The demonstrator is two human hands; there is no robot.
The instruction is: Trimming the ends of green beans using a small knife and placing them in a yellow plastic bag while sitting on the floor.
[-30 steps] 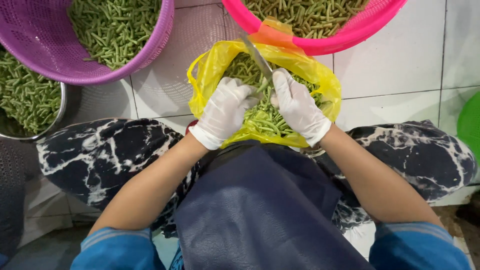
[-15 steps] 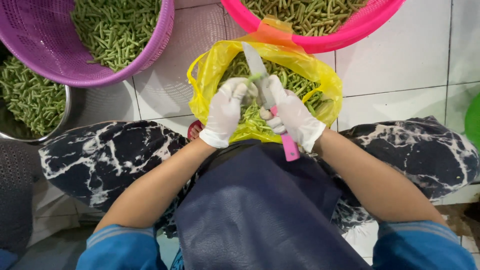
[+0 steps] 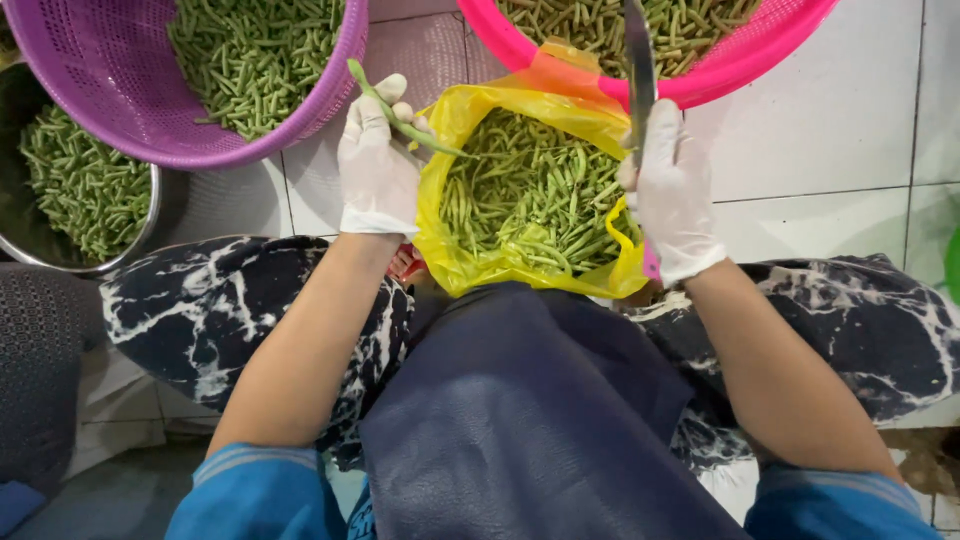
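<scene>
Left hand (image 3: pixel 377 165) fingers pinching a green bean (image 3: pixel 400 118), right hand (image 3: pixel 672 190) clenched on knife (image 3: pixel 638 70) (blade up).

Food-prep area: white tiled floor (image 3: pixel 830 130) is carrying bean-filled baskets (image 3: pixel 120 90) far left and a steel bowl (image 3: pixel 60 255).

A long thin green bean (image 3: pixel 400 118) lies slantwise, pinched at its upper part, its tip over the open yellow plastic bag (image 3: pixel 455 262). A steel-bladed knife (image 3: pixel 639 65) with pink handle points upward, gripped.
</scene>
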